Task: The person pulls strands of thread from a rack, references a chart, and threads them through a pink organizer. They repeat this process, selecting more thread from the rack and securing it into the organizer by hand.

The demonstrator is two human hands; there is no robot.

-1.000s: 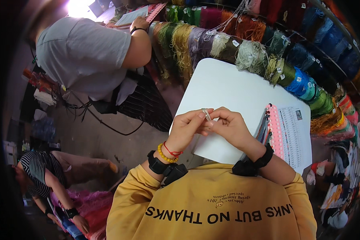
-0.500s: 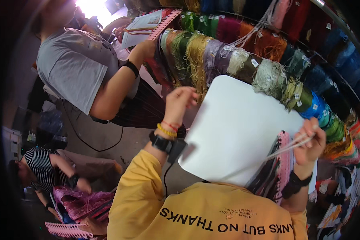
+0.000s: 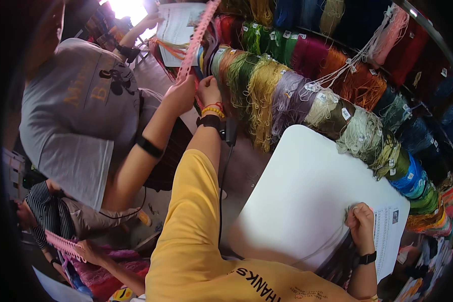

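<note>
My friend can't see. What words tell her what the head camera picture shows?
A person in a yellow top reaches the left hand up to hanging yarn bundles of many colours, while the right hand grips pale threads over a white board. Beside them, a person in grey holds a pink strip.

Your left arm stretches far up and forward, yellow sleeve to the elbow, bead bracelets and a black band at the wrist, left hand point(image 3: 208, 90) raised with fingers loosely curled. Your right hand point(image 3: 360, 221) stays low, clenched in a fist, black band on its wrist.
</note>
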